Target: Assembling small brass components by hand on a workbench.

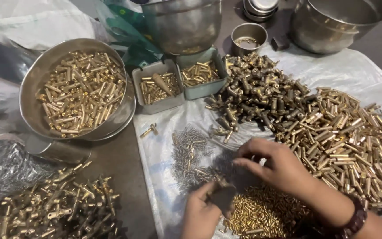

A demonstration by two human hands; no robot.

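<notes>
Worktop (124, 177) under a pale plastic sheet (332, 66), crowded nearly everywhere. Largest mass — a heap of brass tubes (345, 141) on the right, running under and past the right wrist; a darker pile of brass fittings (253, 93) lies beyond it. On the left sits a big steel bowl (32, 84) of brass pieces, two small trays (155, 104) beside it. Centre — a scatter of thin grey pins (189, 152), mostly lying lengthwise away from the person.

Right hand (275, 168) is nearer the pins, fingers (248, 163) narrowed and pointing left toward them; whether they pinch one I cannot tell. Left hand (200, 212), just below, grips a small dark piece (222, 194), fingers closed around it. Small brass pieces (261, 212) lie heaped between the wrists. Open room is only the bare strip left of the sheet's edge.
</notes>
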